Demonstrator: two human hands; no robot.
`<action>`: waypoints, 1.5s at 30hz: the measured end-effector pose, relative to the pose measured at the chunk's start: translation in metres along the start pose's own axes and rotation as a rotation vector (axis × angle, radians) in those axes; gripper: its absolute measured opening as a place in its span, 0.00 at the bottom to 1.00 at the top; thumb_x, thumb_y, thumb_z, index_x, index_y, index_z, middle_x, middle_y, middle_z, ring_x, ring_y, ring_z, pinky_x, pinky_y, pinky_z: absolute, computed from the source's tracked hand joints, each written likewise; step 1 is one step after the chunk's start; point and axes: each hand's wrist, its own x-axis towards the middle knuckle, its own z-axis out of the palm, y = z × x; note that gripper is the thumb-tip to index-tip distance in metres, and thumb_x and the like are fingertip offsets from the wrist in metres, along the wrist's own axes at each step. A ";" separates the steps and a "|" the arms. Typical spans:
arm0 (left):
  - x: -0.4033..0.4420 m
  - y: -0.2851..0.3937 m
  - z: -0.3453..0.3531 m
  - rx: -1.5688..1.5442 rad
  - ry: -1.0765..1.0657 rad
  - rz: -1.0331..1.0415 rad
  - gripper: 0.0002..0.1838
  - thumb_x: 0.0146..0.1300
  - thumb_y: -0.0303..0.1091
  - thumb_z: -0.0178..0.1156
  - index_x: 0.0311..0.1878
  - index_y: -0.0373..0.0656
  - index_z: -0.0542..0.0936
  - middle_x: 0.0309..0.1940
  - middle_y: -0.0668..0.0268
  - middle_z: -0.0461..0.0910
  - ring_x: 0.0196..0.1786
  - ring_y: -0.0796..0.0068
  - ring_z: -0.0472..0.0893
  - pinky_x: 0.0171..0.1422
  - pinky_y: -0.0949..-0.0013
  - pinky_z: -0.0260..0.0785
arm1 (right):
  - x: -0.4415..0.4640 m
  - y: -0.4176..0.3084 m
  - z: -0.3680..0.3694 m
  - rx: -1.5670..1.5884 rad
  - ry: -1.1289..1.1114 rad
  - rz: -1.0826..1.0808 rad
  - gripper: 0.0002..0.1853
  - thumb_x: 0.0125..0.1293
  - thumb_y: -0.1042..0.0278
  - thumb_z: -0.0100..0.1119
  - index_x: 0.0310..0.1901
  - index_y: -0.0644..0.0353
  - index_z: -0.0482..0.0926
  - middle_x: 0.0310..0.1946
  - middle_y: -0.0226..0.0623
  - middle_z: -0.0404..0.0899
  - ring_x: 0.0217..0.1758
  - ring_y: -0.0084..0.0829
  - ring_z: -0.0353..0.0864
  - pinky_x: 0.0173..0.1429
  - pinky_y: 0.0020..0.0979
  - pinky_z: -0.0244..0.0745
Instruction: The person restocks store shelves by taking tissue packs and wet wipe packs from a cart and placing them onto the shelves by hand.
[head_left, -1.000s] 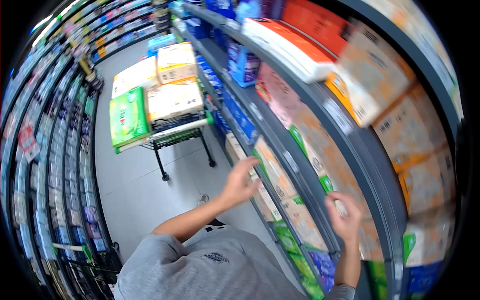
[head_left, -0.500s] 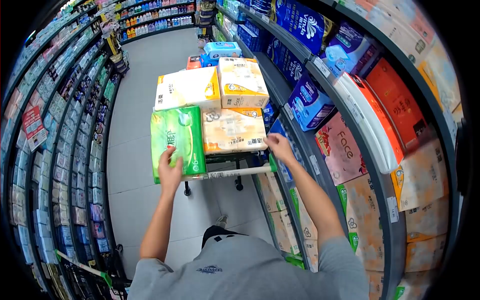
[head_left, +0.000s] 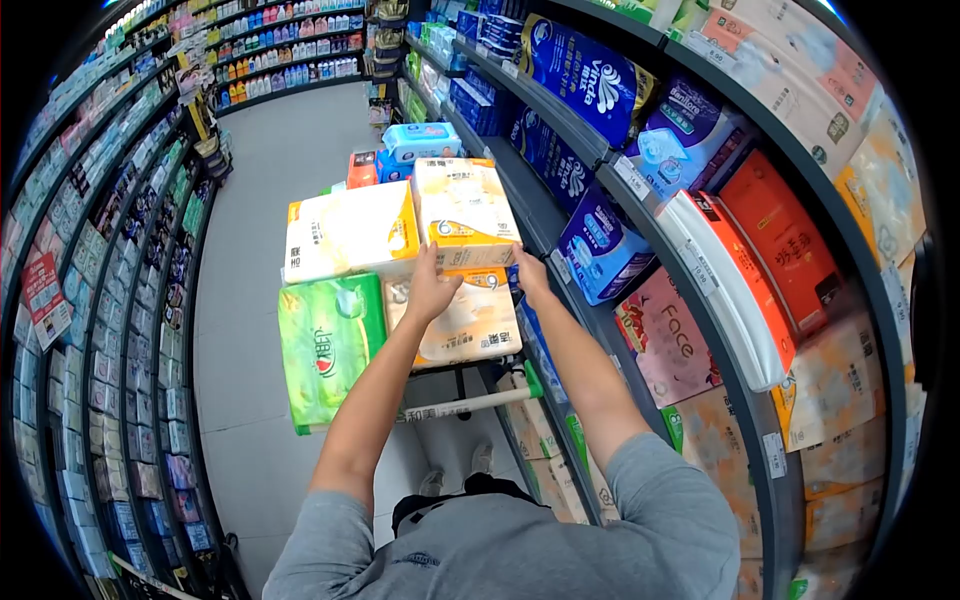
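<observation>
My left hand (head_left: 434, 287) is closed on the near left corner of an orange-and-white tissue pack (head_left: 465, 195). On its near right corner my right hand (head_left: 531, 275) grips the same pack. That pack lies at the upper right of a loaded shopping cart, whose light handle bar (head_left: 470, 405) is nearest my body. Below my hands is a similar tissue pack (head_left: 475, 325), partly covered by my left forearm. A green tissue pack (head_left: 328, 345) rests at the near left, with another orange-and-white pack (head_left: 350, 232) beyond it. My fingertips are partly hidden.
Blue wipes packs (head_left: 422, 142) sit at the cart's far end. Shelves of tissue and blue packs (head_left: 600, 235) run close along the right. Shelves of small packs (head_left: 110, 330) line the left, across a grey floor (head_left: 265, 180). Bottles (head_left: 290, 65) fill the far shelves.
My left hand has left the green pack and moved right and forward to the upper right tissue pack. My right hand has moved forward from the lower pack's corner onto that same pack.
</observation>
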 end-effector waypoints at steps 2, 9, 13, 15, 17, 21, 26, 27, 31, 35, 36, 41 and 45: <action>0.018 -0.018 0.011 -0.081 0.004 -0.045 0.45 0.54 0.28 0.65 0.71 0.32 0.51 0.67 0.47 0.61 0.48 0.65 0.80 0.50 0.69 0.74 | 0.001 -0.009 0.005 0.040 -0.031 -0.027 0.34 0.63 0.36 0.53 0.60 0.57 0.74 0.45 0.33 0.76 0.41 0.28 0.72 0.44 0.29 0.68; 0.024 -0.001 0.022 -0.271 0.068 -0.242 0.39 0.54 0.23 0.62 0.69 0.37 0.58 0.57 0.53 0.71 0.41 0.67 0.81 0.36 0.72 0.77 | 0.002 -0.036 0.005 0.176 -0.120 0.182 0.34 0.61 0.36 0.54 0.62 0.51 0.71 0.52 0.34 0.75 0.56 0.30 0.69 0.59 0.42 0.58; 0.004 0.020 0.030 -0.307 0.134 -0.240 0.35 0.55 0.23 0.61 0.67 0.38 0.60 0.58 0.54 0.70 0.41 0.67 0.81 0.39 0.70 0.78 | -0.002 -0.039 -0.011 0.275 -0.112 0.096 0.25 0.61 0.49 0.60 0.53 0.58 0.76 0.37 0.35 0.80 0.32 0.25 0.78 0.34 0.25 0.71; -0.016 0.022 0.036 -0.302 0.150 -0.221 0.36 0.54 0.24 0.63 0.67 0.38 0.61 0.61 0.54 0.67 0.38 0.68 0.81 0.39 0.71 0.76 | -0.004 -0.030 -0.026 0.221 -0.180 0.136 0.25 0.57 0.45 0.62 0.48 0.57 0.78 0.33 0.31 0.78 0.29 0.22 0.74 0.34 0.24 0.67; -0.046 0.025 0.042 -0.125 0.209 -0.160 0.37 0.55 0.26 0.64 0.68 0.39 0.60 0.62 0.55 0.67 0.38 0.71 0.79 0.39 0.73 0.74 | -0.007 -0.011 -0.047 0.205 -0.203 0.154 0.27 0.53 0.38 0.62 0.43 0.55 0.79 0.31 0.29 0.75 0.31 0.21 0.69 0.38 0.27 0.63; -0.104 0.038 0.040 -0.173 0.260 -0.222 0.37 0.57 0.32 0.65 0.68 0.38 0.60 0.57 0.56 0.72 0.46 0.73 0.75 0.48 0.69 0.70 | -0.023 0.018 -0.081 0.086 -0.598 0.271 0.34 0.52 0.30 0.56 0.49 0.52 0.79 0.36 0.33 0.77 0.37 0.25 0.69 0.42 0.30 0.59; -0.106 0.020 0.017 -0.624 0.038 -0.540 0.32 0.64 0.41 0.60 0.67 0.39 0.62 0.55 0.64 0.74 0.55 0.71 0.73 0.56 0.67 0.68 | -0.081 0.024 -0.104 0.194 -0.709 0.282 0.35 0.61 0.42 0.57 0.59 0.64 0.71 0.47 0.41 0.79 0.50 0.29 0.76 0.50 0.29 0.69; -0.102 0.025 0.013 -0.959 -0.057 -0.625 0.30 0.65 0.40 0.58 0.67 0.39 0.63 0.56 0.64 0.74 0.57 0.71 0.73 0.60 0.67 0.66 | -0.091 0.023 -0.106 0.188 -0.695 0.251 0.34 0.61 0.45 0.57 0.60 0.66 0.70 0.48 0.42 0.79 0.51 0.29 0.77 0.52 0.28 0.69; -0.111 0.030 0.007 -0.916 -0.148 -0.571 0.30 0.62 0.32 0.57 0.67 0.40 0.62 0.57 0.60 0.73 0.58 0.69 0.73 0.63 0.67 0.64 | -0.132 0.020 -0.114 0.284 -0.605 0.141 0.32 0.62 0.50 0.58 0.60 0.69 0.68 0.51 0.41 0.77 0.53 0.28 0.76 0.56 0.25 0.68; -0.129 0.063 0.000 -0.958 -0.217 -0.409 0.41 0.51 0.26 0.58 0.70 0.40 0.56 0.59 0.56 0.69 0.60 0.61 0.72 0.65 0.62 0.64 | -0.179 0.008 -0.145 0.264 -0.535 -0.060 0.40 0.55 0.50 0.67 0.62 0.72 0.65 0.56 0.46 0.73 0.59 0.31 0.70 0.64 0.28 0.62; -0.132 0.070 -0.001 -0.953 -0.270 -0.328 0.43 0.49 0.28 0.60 0.70 0.40 0.55 0.60 0.56 0.68 0.61 0.60 0.71 0.65 0.61 0.64 | -0.186 0.017 -0.153 0.246 -0.503 -0.125 0.42 0.53 0.50 0.69 0.62 0.72 0.65 0.56 0.46 0.73 0.58 0.31 0.71 0.63 0.28 0.63; -0.118 0.108 0.013 -0.967 -0.517 -0.025 0.51 0.40 0.35 0.68 0.69 0.34 0.53 0.61 0.50 0.63 0.60 0.56 0.70 0.65 0.59 0.63 | -0.288 -0.046 -0.213 0.151 -0.246 -0.394 0.48 0.48 0.60 0.75 0.68 0.63 0.57 0.54 0.40 0.74 0.58 0.30 0.71 0.62 0.32 0.66; -0.112 0.160 0.056 -0.934 -0.733 0.128 0.48 0.37 0.35 0.71 0.63 0.29 0.59 0.56 0.51 0.68 0.56 0.60 0.73 0.62 0.59 0.66 | -0.375 -0.094 -0.252 0.029 0.194 -0.480 0.56 0.43 0.65 0.78 0.71 0.61 0.51 0.61 0.41 0.67 0.63 0.31 0.66 0.67 0.33 0.62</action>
